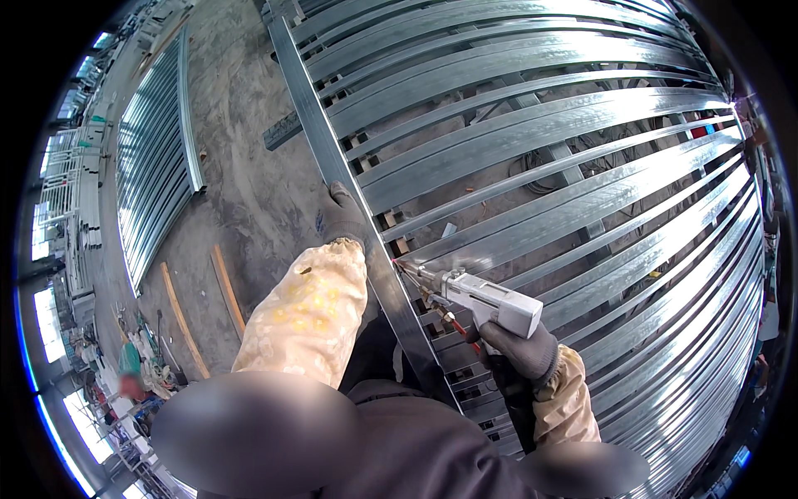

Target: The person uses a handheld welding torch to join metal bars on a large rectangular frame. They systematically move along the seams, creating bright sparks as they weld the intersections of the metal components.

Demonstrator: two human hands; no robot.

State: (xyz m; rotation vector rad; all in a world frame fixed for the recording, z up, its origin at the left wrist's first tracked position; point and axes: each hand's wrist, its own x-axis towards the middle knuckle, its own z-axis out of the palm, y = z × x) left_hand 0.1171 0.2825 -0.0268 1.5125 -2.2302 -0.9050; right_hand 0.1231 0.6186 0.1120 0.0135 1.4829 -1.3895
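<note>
My right hand (522,349), in a dark grey glove, is wrapped round the grip of a grey handheld welding gun (490,301). Its narrow nozzle slants left to the joint between a cross bar and the long steel side rail (310,112), where a small red spot shows. Farther up that rail, my left hand (341,218), also gloved, is closed over the edge, thumb on top. Wide and narrow galvanized steel bars (532,125) run off to the right from the rail. A dark hose and a red line hang from the gun.
A second slatted metal panel (158,158) lies on the concrete floor at left. Two wooden strips (227,287) lie nearer me. A short metal beam (283,131) juts from beneath the rail. Coiled cables (540,164) show below the bars. Racks and clutter line the far left.
</note>
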